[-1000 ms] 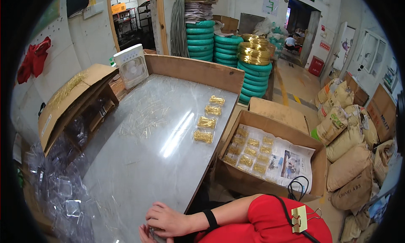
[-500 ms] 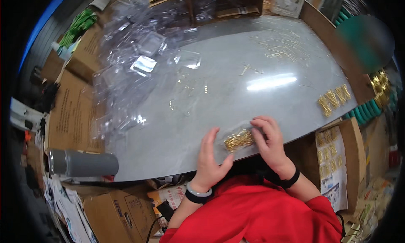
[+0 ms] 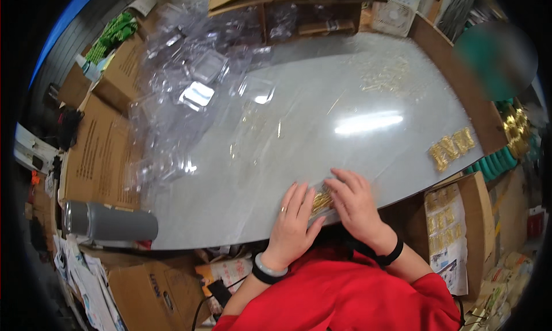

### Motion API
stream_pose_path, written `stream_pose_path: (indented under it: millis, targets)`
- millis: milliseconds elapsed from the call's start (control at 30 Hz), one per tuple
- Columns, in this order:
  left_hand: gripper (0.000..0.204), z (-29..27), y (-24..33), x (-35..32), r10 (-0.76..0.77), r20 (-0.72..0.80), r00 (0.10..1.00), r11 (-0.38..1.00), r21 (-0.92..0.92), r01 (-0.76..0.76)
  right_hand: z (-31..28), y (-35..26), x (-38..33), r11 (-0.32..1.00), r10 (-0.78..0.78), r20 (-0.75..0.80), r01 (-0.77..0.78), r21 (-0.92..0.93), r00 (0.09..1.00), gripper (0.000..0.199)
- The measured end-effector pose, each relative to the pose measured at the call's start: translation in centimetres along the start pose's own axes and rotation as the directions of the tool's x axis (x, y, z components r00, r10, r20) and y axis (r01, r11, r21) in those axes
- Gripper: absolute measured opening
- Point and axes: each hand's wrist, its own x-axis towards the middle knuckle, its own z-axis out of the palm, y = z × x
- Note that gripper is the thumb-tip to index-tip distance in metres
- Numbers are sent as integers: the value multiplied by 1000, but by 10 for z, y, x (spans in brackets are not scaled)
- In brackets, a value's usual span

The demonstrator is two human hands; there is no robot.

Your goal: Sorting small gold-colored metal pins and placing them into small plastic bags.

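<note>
Near the front edge of the table, a clear plastic case of thin gold-coloured wire pieces [image 3: 322,201] lies between my hands. My left hand [image 3: 292,222] is on its left side, its fingers stretched over that end and its thumb by the near edge. From the right, my right hand [image 3: 355,204] closes on the other end with bent fingers. Both hands cover much of the case, so only a strip of gold shows between them.
Clear plastic cases [image 3: 201,66] are heaped at the back left. Loose gold pieces [image 3: 391,75] lie at the back right, and several gold bundles [image 3: 451,148] near the right edge. A grey bottle [image 3: 121,222] lies at the front left. An open drawer [image 3: 480,227] holds more bundles.
My hands have come closer together over the case, covering more of it. The left fingers now lie on its left end. The view has shifted slightly.
</note>
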Motion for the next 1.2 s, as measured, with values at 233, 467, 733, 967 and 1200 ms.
stream_pose_path:
  millis: [233,467,733,967,1200]
  targets:
    - [57,-25,1,1,-109,103,989,984,150,93,-58,64,92,999,-31,-1,31,-24,1000,49]
    - [57,-34,-19,-11,-145,-28,989,966,211,148,-83,267,211,744,599,38,-538,-395,800,80]
    - [67,-38,-20,-7,-160,-63,985,978,128,167,-36,281,231,753,614,238,-467,-463,753,85]
    - [67,-31,-25,-12,-127,-84,988,982,128,137,15,164,182,933,121,524,84,-351,843,73]
    - [70,-54,-25,-25,-169,-73,983,984,40,173,36,51,205,935,-321,632,343,92,706,47]
